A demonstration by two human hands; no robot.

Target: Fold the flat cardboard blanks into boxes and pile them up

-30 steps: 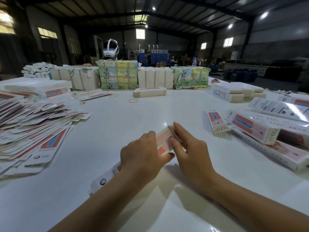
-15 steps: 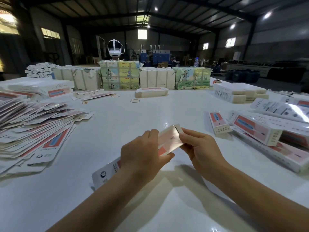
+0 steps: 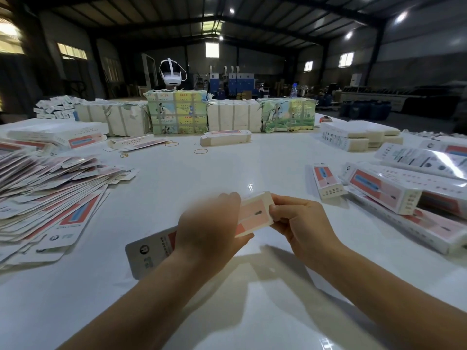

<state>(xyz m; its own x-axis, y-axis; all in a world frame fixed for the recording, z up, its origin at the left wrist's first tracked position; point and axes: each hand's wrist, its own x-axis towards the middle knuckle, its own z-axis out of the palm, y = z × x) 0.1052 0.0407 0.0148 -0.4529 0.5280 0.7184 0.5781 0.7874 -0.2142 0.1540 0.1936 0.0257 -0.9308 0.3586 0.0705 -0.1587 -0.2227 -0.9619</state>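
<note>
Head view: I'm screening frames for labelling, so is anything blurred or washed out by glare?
Head view: the left hand is motion-blurred; the right hand and the box they hold are sharper; glare whitens the folded boxes at right; a small highlight marks the table.

One head-worn camera looks forward and down, close above the white surface (image 3: 227,170), facing the hall beyond.

Light: dim hall, bright roof lamps and small windows.
Glare: white spots on the glossy worktop (image 3: 252,168).
Blur: left hand (image 3: 209,233) smeared, probably by motion.
Edges: bent, wide-angle.
</note>
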